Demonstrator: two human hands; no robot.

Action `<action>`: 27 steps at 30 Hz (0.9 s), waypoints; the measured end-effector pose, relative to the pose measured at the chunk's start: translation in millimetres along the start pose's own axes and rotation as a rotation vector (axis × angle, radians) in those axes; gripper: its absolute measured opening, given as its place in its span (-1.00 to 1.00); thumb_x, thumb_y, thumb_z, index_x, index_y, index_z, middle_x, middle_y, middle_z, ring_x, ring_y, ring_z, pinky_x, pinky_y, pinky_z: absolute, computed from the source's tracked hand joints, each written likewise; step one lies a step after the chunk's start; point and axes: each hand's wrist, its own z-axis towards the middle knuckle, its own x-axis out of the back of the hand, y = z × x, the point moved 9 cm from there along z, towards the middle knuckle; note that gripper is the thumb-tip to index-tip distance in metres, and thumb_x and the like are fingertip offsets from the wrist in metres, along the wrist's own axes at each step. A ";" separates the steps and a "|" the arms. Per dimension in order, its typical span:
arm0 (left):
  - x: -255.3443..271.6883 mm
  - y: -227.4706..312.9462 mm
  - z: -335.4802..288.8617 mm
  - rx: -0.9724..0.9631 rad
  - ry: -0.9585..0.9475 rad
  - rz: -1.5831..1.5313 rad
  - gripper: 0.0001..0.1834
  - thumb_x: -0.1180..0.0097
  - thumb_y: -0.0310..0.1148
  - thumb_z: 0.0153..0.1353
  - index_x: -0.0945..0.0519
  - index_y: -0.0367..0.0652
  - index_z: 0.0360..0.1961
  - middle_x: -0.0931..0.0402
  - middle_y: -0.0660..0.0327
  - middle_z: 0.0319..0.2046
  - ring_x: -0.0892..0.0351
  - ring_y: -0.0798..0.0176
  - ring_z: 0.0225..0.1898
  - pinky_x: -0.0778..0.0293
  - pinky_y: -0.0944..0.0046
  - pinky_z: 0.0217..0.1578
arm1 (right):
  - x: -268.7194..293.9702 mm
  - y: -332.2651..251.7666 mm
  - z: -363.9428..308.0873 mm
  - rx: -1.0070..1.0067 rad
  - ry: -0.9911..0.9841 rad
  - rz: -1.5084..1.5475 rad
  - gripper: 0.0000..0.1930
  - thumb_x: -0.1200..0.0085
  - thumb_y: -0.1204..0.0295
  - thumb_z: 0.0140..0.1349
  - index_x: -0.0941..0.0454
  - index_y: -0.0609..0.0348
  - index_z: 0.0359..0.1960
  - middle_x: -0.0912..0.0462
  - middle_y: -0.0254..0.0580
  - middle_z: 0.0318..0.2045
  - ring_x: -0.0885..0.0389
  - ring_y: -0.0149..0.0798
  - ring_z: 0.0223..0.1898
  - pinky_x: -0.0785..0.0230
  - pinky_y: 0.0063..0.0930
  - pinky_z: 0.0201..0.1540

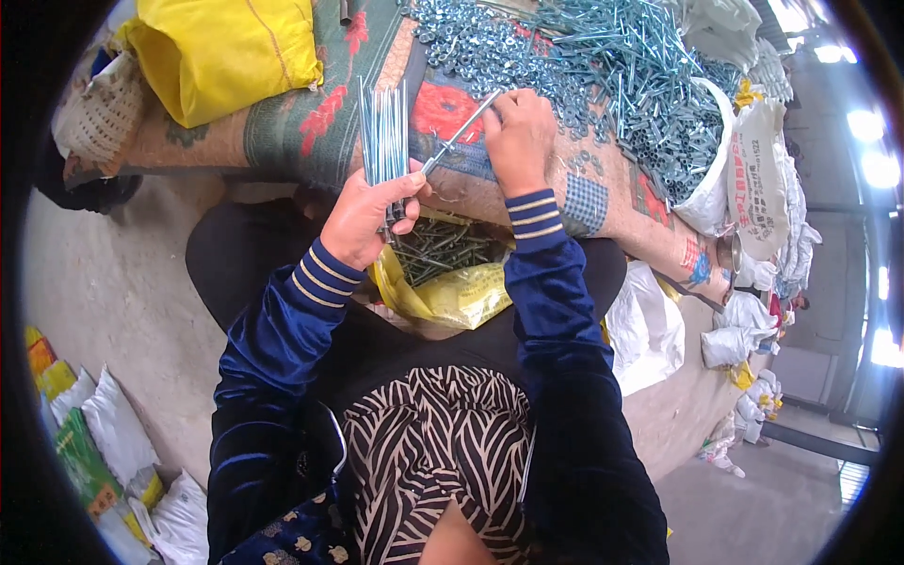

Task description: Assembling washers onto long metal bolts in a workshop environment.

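- The left hand [363, 215] is closed around a bundle of long bolts [383, 132], which stands upright out of the top of the fist.
- The right hand [518, 137] is closed, pinching 1 single bolt [459, 137] by its upper end; the bolt slants down and toward the left hand, its lower tip just beside that hand's thumb.
- Directly below both hands, between the forearms, sits an open yellow bag [457, 297] with darker bolts lying inside.
- Beyond the right hand, a heap of loose bolts and nuts [603, 66] spreads over a patterned cloth [311, 122].
- Further out on the right-hand side, a white sack [753, 179] holds more of the heap.
- Beyond the left hand, well apart, lies a yellow sack [226, 52].
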 end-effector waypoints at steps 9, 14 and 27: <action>-1.1 0.5 -3.4 0.047 0.003 0.079 -0.79 -0.17 -0.44 0.12 -0.47 -0.22 -0.23 -0.47 0.25 -0.47 -0.41 0.47 -0.59 -0.25 0.50 -0.69 | -9.7 45.7 -15.5 -0.667 -0.299 1.504 -0.86 -0.10 0.61 0.17 -0.56 0.30 -0.22 -0.63 -0.07 -0.21 -0.62 -0.33 -0.22 -0.53 -0.52 -0.21; -9.5 -2.9 -5.1 0.067 -0.029 0.129 -0.79 -0.17 -0.44 0.12 -0.47 -0.22 -0.22 -0.45 0.29 -0.49 -0.39 0.48 -0.61 -0.22 0.50 -0.70 | 12.9 43.1 -22.0 -0.581 -0.351 1.433 -0.77 -0.22 0.63 0.03 -0.53 0.30 -0.24 -0.61 -0.17 -0.32 -0.59 -0.39 -0.31 -0.49 -0.54 -0.17; -27.0 8.7 -4.2 -0.174 0.003 0.424 -0.78 -0.17 -0.42 0.14 -0.52 -0.24 -0.18 -0.49 0.35 -0.53 -0.45 0.52 -0.61 -0.26 0.56 -0.65 | 12.8 11.9 -56.5 -0.717 -0.351 1.293 -0.70 -0.27 0.25 0.10 -0.62 0.30 -0.34 -0.59 -0.34 -0.51 -0.50 -0.51 -0.46 -0.32 -0.65 -0.35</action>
